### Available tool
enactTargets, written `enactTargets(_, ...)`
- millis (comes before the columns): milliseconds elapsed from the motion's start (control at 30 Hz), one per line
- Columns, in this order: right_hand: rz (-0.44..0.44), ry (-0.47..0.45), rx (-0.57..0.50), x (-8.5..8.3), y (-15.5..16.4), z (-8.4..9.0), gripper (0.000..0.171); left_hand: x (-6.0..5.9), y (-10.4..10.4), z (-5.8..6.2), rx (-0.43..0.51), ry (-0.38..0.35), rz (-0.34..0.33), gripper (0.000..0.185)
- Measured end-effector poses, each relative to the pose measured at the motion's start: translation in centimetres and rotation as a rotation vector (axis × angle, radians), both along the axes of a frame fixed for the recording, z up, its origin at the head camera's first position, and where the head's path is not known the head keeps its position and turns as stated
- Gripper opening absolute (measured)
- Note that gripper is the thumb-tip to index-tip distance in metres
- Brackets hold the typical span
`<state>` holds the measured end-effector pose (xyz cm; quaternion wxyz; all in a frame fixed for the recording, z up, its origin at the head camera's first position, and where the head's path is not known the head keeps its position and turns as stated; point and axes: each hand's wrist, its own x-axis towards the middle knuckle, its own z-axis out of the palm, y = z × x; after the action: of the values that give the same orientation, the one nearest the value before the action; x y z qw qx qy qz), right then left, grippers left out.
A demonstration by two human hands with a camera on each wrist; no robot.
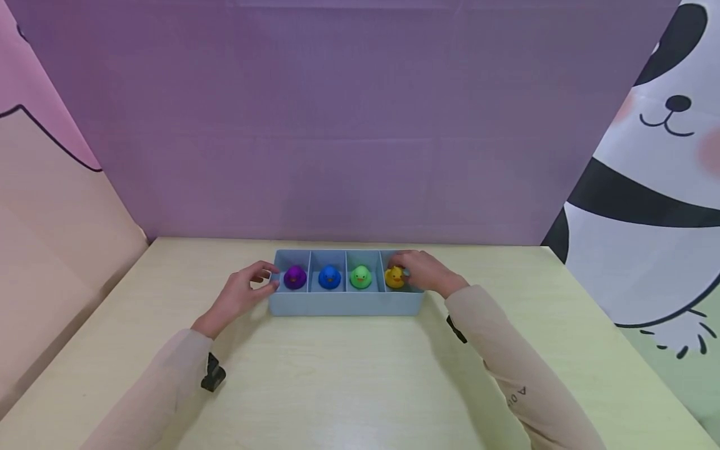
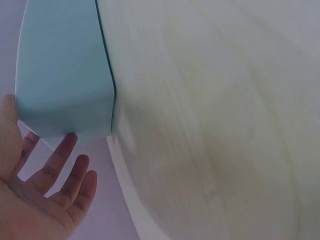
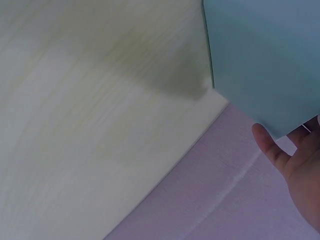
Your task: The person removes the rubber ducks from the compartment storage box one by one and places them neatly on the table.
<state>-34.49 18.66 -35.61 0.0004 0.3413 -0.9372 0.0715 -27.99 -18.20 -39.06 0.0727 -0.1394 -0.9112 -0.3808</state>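
A light blue box (image 1: 345, 304) with a row of compartments holds rubber ducks: a purple duck (image 1: 295, 277), a blue duck (image 1: 329, 277), a green duck (image 1: 360, 277) and a yellow duck (image 1: 395, 277), from left to right. My right hand (image 1: 423, 271) reaches over the right end wall and pinches the yellow duck, down in the rightmost compartment; its fingertips are partly hidden. In the right wrist view, one finger stays outside the box's end. My left hand (image 1: 243, 294) has loose, spread fingers at the box's left end, with a fingertip (image 2: 71, 137) against the end wall.
The box stands near the back of a pale wooden table (image 1: 337, 387). Behind it rises a purple backdrop (image 1: 349, 125), and a panda-printed panel (image 1: 635, 262) stands to the right. A black wrist strap (image 1: 213, 374) shows below the left sleeve.
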Motion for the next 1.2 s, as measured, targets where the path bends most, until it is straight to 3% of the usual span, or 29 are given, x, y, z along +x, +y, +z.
enactTargets(700,-0.003,0.014,-0.003,0.1,0.2,0.7,0.028,-0.1,0.2,0.0,0.014,-0.004,0.0,0.029)
enactTargets(1200,0.0,0.003,-0.005,0.6,0.5,3.5,0.03,-0.2,0.3,-0.1,0.015,0.007,-0.001,0.028)
